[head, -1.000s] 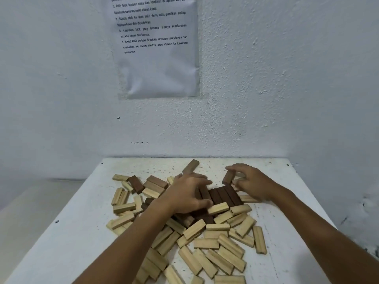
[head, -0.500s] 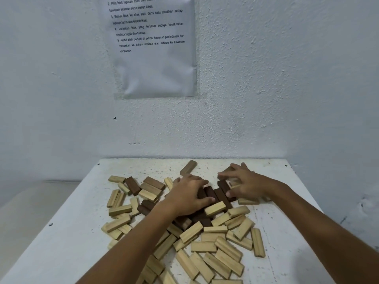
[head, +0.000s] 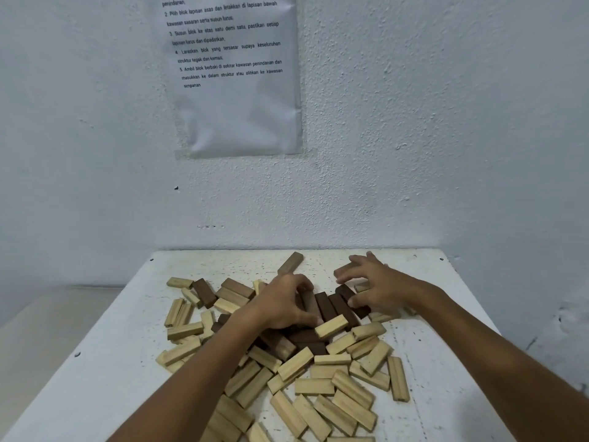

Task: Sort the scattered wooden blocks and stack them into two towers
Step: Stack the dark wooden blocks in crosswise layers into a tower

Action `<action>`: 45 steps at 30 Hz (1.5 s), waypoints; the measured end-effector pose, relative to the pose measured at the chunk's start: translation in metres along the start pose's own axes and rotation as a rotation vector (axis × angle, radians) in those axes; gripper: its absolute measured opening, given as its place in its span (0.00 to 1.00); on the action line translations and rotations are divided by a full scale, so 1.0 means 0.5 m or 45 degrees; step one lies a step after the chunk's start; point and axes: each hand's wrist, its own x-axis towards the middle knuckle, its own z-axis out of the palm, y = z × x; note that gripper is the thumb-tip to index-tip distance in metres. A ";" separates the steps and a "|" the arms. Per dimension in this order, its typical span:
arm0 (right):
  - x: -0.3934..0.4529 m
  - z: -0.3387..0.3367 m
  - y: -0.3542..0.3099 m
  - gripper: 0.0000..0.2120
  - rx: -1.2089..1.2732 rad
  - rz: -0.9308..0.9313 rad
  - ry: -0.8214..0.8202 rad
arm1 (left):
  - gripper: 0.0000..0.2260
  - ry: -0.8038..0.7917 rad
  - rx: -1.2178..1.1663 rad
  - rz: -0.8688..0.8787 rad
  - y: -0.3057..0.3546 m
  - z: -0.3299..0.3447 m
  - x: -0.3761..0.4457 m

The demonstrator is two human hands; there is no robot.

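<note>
Several dark brown blocks (head: 333,307) lie side by side in a row at the middle of the white table (head: 95,362). My left hand (head: 280,306) is at the row's left end, its fingers and thumb curled round the leftmost dark block (head: 309,302). My right hand (head: 379,288) hovers over the right end with fingers spread, its thumb touching the rightmost dark block (head: 349,293). Many light wooden blocks (head: 318,386) lie scattered in front and to the left. More dark blocks (head: 306,338) lie under my left wrist.
A lone mid-brown block (head: 290,263) lies near the table's back edge. Another dark block (head: 204,292) sits at the far left of the pile. The table stands against a white wall that carries a printed sheet (head: 236,74). Bare tabletop shows along the left and right sides.
My right hand set the brown block it held down by the row and spread its fingers. My left hand shifted slightly right onto the row's left end.
</note>
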 end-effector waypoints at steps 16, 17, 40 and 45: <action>0.005 0.054 0.003 0.05 -0.193 0.018 0.354 | 0.15 0.129 -0.410 0.036 -0.017 0.012 0.019; 0.001 0.057 -0.002 0.02 -0.213 -0.014 0.439 | 0.15 0.119 -0.407 0.041 -0.020 0.011 0.019; 0.014 0.055 -0.033 0.12 0.006 0.007 0.173 | 0.14 0.364 -0.661 0.006 -0.032 0.017 0.006; 0.028 0.067 -0.063 0.16 -0.202 0.124 0.108 | 0.13 0.423 -0.689 0.000 -0.030 0.009 -0.002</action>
